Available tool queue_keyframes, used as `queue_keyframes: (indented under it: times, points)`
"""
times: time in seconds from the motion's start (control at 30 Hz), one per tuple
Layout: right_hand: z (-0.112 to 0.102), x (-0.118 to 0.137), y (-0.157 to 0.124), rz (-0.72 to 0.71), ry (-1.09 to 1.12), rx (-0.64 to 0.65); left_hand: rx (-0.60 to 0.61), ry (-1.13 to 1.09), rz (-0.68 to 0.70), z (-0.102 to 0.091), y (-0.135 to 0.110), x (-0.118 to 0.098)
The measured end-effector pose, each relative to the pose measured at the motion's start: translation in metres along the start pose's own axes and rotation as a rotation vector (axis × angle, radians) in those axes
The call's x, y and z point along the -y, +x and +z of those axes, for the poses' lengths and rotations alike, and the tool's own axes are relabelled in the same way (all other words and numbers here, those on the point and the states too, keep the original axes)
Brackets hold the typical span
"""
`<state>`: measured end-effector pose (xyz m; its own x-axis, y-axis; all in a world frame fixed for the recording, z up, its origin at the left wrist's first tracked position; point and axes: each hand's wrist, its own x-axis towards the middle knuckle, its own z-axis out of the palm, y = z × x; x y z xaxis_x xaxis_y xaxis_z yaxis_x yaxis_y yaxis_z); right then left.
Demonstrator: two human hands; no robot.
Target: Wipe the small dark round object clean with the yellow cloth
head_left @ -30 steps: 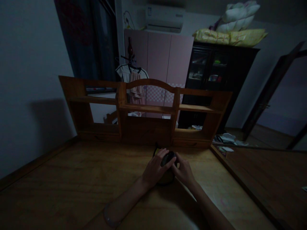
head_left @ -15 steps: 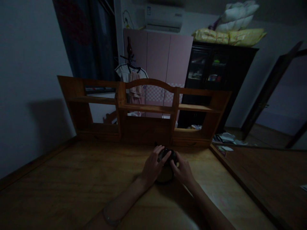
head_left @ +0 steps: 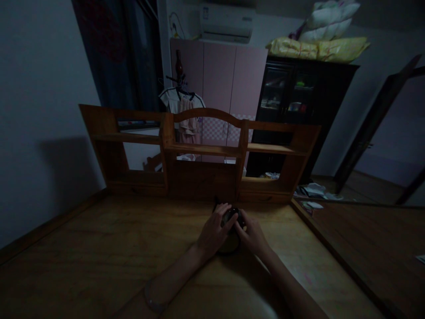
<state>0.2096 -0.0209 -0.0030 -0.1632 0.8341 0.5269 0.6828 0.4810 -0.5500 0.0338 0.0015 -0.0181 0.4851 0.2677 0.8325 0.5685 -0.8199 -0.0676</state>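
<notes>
A small dark round object (head_left: 230, 241) with a black top stands on the wooden desk (head_left: 99, 257), just in front of the shelf unit. My left hand (head_left: 212, 232) rests on its left side, fingers curled over the black top. My right hand (head_left: 254, 235) presses against its right side, fingertips meeting the left hand's on the top. The dim light hides what the object is; a dark strap or cord (head_left: 216, 204) shows behind it.
A low wooden shelf unit (head_left: 202, 150) runs across the back of the desk. Beyond it stand a pink wardrobe (head_left: 232, 79), a dark glass-door cabinet (head_left: 299, 97) with bedding on top, and hanging clothes (head_left: 186, 110). Papers (head_left: 312, 192) lie on the floor at right.
Both hands have stayed on the dark object. The fingers have drawn closer together over its black top, and the object sits slightly nearer the shelf unit.
</notes>
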Motion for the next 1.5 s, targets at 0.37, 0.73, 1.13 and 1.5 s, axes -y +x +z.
queue_keyframes:
  times: [0.37,0.73,1.13,1.5]
  points:
    - [0.004,-0.01,-0.001,-0.046,0.05,0.034,0.057,0.007,0.085,-0.002,0.001,-0.002]
    - [0.009,-0.011,-0.001,-0.011,-0.072,-0.061,0.17,-0.13,-0.047,-0.007,0.013,-0.007]
    - [0.005,-0.009,-0.002,0.004,-0.116,-0.065,0.239,-0.253,-0.126,-0.013,0.013,-0.009]
    - [0.007,-0.015,-0.002,0.009,-0.099,-0.04,0.254,-0.254,-0.133,-0.01,0.01,-0.007]
